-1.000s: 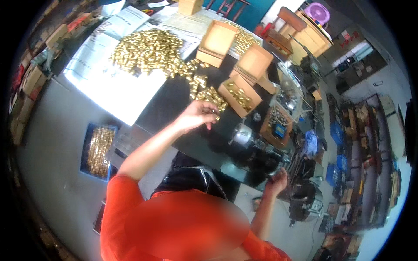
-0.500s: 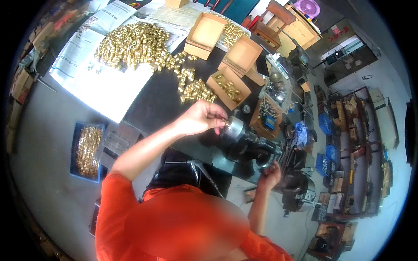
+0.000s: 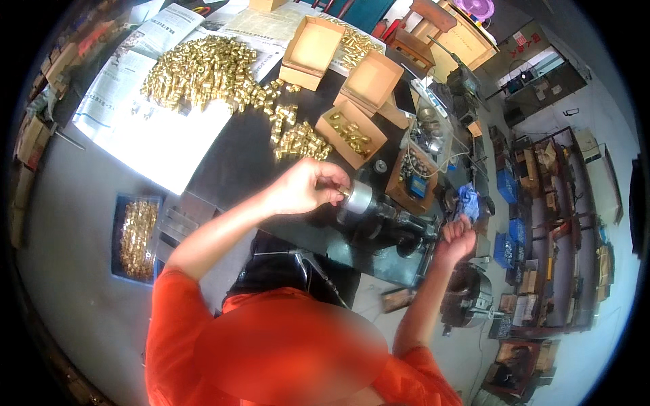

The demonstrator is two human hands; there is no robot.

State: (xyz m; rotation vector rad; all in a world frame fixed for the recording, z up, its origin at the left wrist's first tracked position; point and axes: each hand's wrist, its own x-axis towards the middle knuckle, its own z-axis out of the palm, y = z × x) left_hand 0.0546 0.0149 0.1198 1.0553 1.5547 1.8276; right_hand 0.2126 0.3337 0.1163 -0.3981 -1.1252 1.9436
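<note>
Brass, a small fitting (image 3: pixel 344 192) sits at the mouth of a silvery round chuck (image 3: pixel 360 199), close to the near edge of the black table (image 3: pixel 233 152). The left hand (image 3: pixel 305 188) pinches this fitting between thumb and fingertips. Behind the chuck, a dark machine (image 3: pixel 399 233) extends along the near edge towards the table's right end. Past that end of the machine hangs the right hand (image 3: pixel 455 240), its fingers partly curled; whether they hold anything I cannot tell. Just beyond it lies a crumpled blue cloth (image 3: pixel 468 201).

Farther from the near edge than the left hand, a loose cluster of brass fittings (image 3: pixel 301 143) lies beside a cardboard box (image 3: pixel 342 150) with more brass pieces inside. Two open cartons (image 3: pixel 311 44) stand behind that box, and a brown tray (image 3: pixel 399 187) of metal parts lies to its right. Towards the far left corner, a large brass heap (image 3: pixel 203 71) spreads over newspaper (image 3: pixel 159 145) that reaches the table's left edge. Off that edge, lower down, a blue bin (image 3: pixel 117 233) holds more brass pieces.
</note>
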